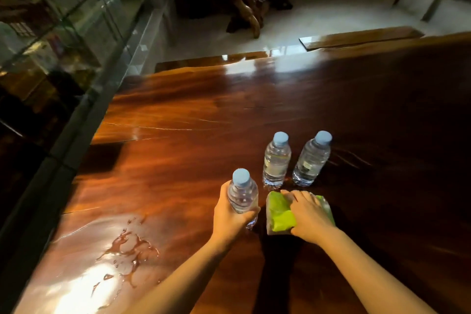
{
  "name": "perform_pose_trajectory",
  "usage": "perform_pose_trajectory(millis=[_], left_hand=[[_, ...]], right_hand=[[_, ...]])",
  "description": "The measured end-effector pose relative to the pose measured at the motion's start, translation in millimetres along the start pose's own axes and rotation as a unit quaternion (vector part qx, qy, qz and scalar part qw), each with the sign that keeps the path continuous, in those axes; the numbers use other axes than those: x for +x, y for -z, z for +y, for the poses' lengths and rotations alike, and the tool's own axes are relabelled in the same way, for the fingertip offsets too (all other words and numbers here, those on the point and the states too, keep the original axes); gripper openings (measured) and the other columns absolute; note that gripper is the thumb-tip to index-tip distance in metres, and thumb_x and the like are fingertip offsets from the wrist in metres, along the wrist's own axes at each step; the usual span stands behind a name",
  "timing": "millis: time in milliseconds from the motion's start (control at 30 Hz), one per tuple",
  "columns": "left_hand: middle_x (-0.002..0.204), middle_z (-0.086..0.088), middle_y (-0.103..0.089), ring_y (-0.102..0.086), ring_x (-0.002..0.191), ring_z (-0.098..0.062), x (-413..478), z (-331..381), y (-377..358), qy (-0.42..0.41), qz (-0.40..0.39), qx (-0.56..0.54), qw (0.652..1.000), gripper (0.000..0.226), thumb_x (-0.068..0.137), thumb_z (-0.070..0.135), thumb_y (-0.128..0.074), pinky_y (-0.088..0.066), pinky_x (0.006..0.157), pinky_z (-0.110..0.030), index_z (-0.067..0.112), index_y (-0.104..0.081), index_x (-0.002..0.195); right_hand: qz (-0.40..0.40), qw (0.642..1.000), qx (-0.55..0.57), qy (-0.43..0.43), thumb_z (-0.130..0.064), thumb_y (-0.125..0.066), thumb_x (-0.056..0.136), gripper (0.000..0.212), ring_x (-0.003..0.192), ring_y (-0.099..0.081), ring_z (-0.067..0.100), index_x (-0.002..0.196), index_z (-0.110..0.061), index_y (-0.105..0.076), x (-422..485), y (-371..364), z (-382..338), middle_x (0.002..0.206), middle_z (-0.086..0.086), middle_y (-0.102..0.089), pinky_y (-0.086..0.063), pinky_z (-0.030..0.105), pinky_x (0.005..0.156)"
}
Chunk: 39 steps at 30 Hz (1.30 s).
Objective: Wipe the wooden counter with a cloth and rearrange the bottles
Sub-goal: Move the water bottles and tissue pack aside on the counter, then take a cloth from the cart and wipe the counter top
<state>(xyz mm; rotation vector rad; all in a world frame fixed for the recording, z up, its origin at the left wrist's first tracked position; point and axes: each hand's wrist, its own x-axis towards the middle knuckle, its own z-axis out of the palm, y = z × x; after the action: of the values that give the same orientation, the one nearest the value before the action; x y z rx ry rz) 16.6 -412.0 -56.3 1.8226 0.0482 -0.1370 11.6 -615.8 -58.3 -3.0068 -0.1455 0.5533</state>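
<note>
My left hand [230, 219] grips a clear water bottle with a pale blue cap [241, 192], upright near the counter's front. My right hand [309, 214] presses flat on a folded green cloth [279, 213] lying on the glossy wooden counter [193, 115], right beside the held bottle. Two more capped water bottles stand just behind the cloth: one in the middle [277, 160] and one to its right [312, 159], close together.
A puddle of spilled water [127, 250] lies on the counter at the front left. A glass display case [63, 33] runs along the counter's left edge. Beyond the far edge are a white floor and a carved wooden root piece [244, 7].
</note>
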Motion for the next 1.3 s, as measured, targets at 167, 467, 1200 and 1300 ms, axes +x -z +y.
perform_pose_trajectory(millis=[167,467,1200,1300], left_hand=[[0.102,0.012,-0.066,-0.066,0.092,-0.004,-5.5,1.9,-54.6,-0.007,-0.034,0.008,0.999,0.067,0.051,0.033,-0.078,-0.055,0.085,-0.032,0.045,-0.044,0.108],[0.116,0.009,-0.064,-0.063,0.105,-0.005,-8.2,0.3,-100.1,-0.021,-0.031,0.031,0.999,0.074,0.056,0.037,-0.083,-0.054,0.091,-0.03,0.047,-0.041,0.116],[0.137,-0.002,-0.056,-0.055,0.121,-0.015,20.5,5.3,-30.3,0.075,-0.189,0.317,0.926,0.051,0.087,0.034,-0.063,-0.041,0.097,-0.018,0.018,-0.047,0.133],[0.133,-0.005,-0.059,-0.056,0.12,-0.017,31.2,21.8,1.1,0.102,-0.177,0.341,0.918,0.043,0.093,0.041,-0.052,-0.046,0.099,-0.03,0.017,-0.053,0.129]], right_hand=[[-0.016,1.0,-0.004,-0.013,-0.024,-0.068,0.076,0.095,0.138,-0.024,0.026,0.15,-0.022,-0.007,-8.9,-10.4,52.3,0.147,0.002,-0.029,-0.009,0.043,0.12],[-0.051,0.998,0.039,-0.013,-0.022,-0.067,0.076,0.097,0.14,-0.02,0.027,0.15,-0.022,-0.005,2.7,-20.1,96.6,0.149,0.004,-0.025,-0.003,0.044,0.121],[-0.174,0.979,0.099,-0.03,-0.035,-0.055,0.092,0.06,0.134,-0.04,0.025,0.145,-0.022,-0.031,-7.9,75.5,89.0,0.15,0.006,-0.037,-0.036,0.038,0.11],[-0.122,0.986,0.111,-0.018,-0.032,-0.045,0.097,0.043,0.126,-0.049,0.025,0.139,-0.022,-0.041,-16.8,123.0,73.1,0.143,0.008,-0.047,-0.041,0.034,0.105]])
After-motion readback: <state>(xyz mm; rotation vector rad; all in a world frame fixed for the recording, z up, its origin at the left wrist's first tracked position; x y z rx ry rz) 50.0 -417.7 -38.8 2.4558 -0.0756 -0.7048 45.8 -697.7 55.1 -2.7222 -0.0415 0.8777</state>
